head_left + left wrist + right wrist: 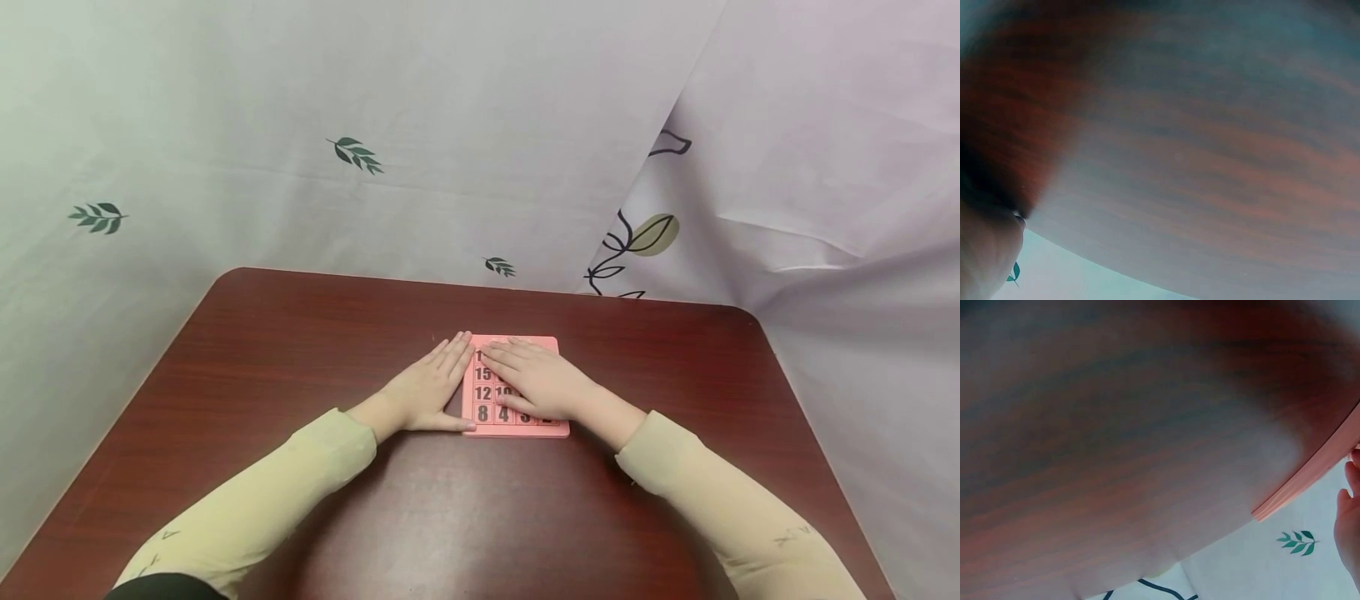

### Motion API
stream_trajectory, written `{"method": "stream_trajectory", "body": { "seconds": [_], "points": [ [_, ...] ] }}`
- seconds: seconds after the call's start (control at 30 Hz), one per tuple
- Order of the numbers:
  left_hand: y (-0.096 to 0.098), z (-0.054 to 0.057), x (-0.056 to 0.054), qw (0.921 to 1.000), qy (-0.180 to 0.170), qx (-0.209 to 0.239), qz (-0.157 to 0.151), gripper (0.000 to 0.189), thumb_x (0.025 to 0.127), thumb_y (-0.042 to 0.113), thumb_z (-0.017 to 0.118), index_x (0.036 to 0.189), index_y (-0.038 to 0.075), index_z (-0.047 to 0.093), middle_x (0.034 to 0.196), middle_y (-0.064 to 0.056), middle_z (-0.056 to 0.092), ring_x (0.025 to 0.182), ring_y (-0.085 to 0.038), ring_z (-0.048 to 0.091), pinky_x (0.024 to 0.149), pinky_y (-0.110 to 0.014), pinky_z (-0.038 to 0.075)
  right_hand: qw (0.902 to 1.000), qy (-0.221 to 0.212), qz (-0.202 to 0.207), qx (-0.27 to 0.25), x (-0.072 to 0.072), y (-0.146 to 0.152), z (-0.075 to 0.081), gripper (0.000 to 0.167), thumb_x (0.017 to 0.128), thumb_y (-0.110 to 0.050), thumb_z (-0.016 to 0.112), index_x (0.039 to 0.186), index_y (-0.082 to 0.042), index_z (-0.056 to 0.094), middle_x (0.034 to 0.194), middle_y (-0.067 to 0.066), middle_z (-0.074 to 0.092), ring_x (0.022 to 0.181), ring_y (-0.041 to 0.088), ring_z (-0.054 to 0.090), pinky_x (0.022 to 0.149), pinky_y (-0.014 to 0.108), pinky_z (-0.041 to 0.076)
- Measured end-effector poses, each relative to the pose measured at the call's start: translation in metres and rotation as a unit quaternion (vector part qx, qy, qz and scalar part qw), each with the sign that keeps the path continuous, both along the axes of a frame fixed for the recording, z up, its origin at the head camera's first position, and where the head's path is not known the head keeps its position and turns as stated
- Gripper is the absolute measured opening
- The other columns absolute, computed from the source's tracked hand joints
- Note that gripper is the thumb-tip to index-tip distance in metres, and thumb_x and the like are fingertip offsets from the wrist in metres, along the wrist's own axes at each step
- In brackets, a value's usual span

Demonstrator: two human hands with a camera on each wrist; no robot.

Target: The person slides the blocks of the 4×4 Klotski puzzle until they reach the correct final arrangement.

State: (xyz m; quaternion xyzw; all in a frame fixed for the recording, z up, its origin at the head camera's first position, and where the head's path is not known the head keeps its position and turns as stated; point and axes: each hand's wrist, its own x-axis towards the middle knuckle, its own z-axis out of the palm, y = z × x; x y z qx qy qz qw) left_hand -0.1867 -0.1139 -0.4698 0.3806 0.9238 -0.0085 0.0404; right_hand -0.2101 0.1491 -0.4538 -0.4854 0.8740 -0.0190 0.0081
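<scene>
A pink number sliding puzzle (517, 431) lies flat on the table, its tiles printed with dark numbers such as 15, 12, 8 and 4. Along its left edge rests my left hand (423, 392), fingers straight and thumb spread, with the tips at the frame's upper and lower left. My right hand (543, 382) lies over the tiles with fingers extended to the left, hiding much of the upper and right part of the board. In the right wrist view, the puzzle's side (1310, 472) shows beside a bit of the right hand (1350, 534).
The dark red-brown wooden table (457, 508) has rounded far corners. Behind it hangs a pale curtain (420, 217) with leaf prints, and another light cloth (840, 208) drapes at the right. The left wrist view shows mostly blurred tabletop.
</scene>
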Motion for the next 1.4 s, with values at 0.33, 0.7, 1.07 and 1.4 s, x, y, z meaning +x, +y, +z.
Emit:
{"method": "stream_trajectory", "body": {
  "seconds": [0.33, 0.7, 1.07, 1.4],
  "points": [
    [0.000, 0.001, 0.000, 1.0000, -0.001, 0.002, 0.001, 0.123, 0.092, 0.081, 0.054, 0.165, -0.011, 0.017, 0.175, -0.031, 0.007, 0.166, -0.041, 0.013, 0.137, -0.047, 0.018, 0.9999, -0.001, -0.010, 0.002, 0.001, 0.011, 0.003, 0.069, 0.107, -0.047, 0.056, 0.161, -0.006, 0.045, 0.169, 0.010, 0.044, 0.159, 0.026, 0.040, 0.134, 0.044, 0.029],
    [-0.001, -0.002, 0.000, 1.0000, -0.002, 0.004, 0.002, 0.123, 0.092, 0.081, 0.055, 0.165, -0.011, 0.017, 0.175, -0.032, 0.007, 0.166, -0.041, 0.013, 0.137, -0.048, 0.019, 0.9998, 0.006, -0.017, -0.010, 0.004, 0.024, 0.005, 0.066, 0.106, -0.046, 0.059, 0.158, -0.006, 0.050, 0.166, 0.010, 0.049, 0.156, 0.026, 0.045, 0.132, 0.045, 0.034],
    [-0.002, 0.000, 0.001, 1.0000, 0.006, 0.000, -0.005, 0.122, 0.093, 0.080, 0.054, 0.165, -0.011, 0.017, 0.175, -0.032, 0.009, 0.166, -0.041, 0.014, 0.137, -0.048, 0.020, 0.9976, 0.024, 0.058, -0.028, 0.020, 0.013, 0.003, 0.060, 0.105, -0.040, 0.062, 0.156, -0.007, 0.054, 0.160, 0.008, 0.057, 0.150, 0.025, 0.052, 0.127, 0.045, 0.041],
    [-0.002, -0.001, 0.001, 1.0000, 0.007, -0.002, -0.003, 0.122, 0.092, 0.080, 0.054, 0.165, -0.011, 0.018, 0.175, -0.031, 0.010, 0.166, -0.041, 0.013, 0.137, -0.048, 0.019, 0.9983, 0.032, 0.048, 0.003, 0.014, 0.008, 0.001, 0.062, 0.107, -0.043, 0.057, 0.158, -0.008, 0.051, 0.164, 0.008, 0.052, 0.154, 0.025, 0.048, 0.130, 0.044, 0.037]
  ]
}}
